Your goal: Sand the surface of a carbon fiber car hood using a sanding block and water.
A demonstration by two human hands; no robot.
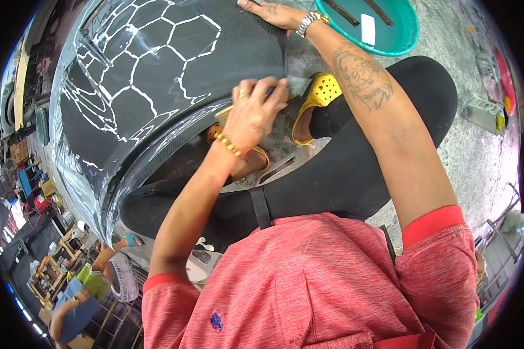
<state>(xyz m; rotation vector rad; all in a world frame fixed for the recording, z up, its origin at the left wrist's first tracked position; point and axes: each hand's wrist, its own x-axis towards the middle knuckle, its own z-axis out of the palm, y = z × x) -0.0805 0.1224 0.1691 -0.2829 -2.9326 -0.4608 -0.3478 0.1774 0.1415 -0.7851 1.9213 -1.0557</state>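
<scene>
A large dark, curved panel with carbon weave, white hexagon lines and glossy wrinkled film along its left side fills the upper left. My left hand is closed on a thin tan tool, partly hidden by the fingers, at the panel's lower right edge, with some blue showing between the fingers. Stretched out at the top, my right hand rests on the panel's upper right edge, fingers open and partly hidden by the frame's rim.
A teal basin with dark strips and a white block stands upper right. My yellow clogs are below the panel. A silver box sits at right. At lower left are another person, a tire and cluttered wooden shelving.
</scene>
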